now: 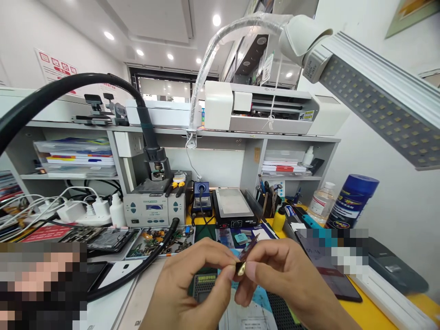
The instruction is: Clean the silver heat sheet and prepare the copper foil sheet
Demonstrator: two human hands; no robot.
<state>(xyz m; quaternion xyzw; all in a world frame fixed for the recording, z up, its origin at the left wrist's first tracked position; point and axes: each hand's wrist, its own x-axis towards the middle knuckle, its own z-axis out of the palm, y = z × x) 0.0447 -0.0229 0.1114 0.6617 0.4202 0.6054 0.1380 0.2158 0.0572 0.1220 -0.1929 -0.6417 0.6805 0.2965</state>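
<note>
Both hands pinch a small part above a crowded repair worktop.

The left hand [192, 284] and right hand [285, 279] meet, each grip closed on a small gold-tipped part [241, 267] with a dark strip rising from it. A black hose [144, 266] crosses at left beside the parts tray [158, 240]; a phone [335, 279] lies right. Behind stand the soldering station [154, 206], hot plate [233, 206] and blue can [352, 201]. The lamp bar [381, 101] hangs overhead; the yellow worktop [371, 311] edge runs right.
</note>
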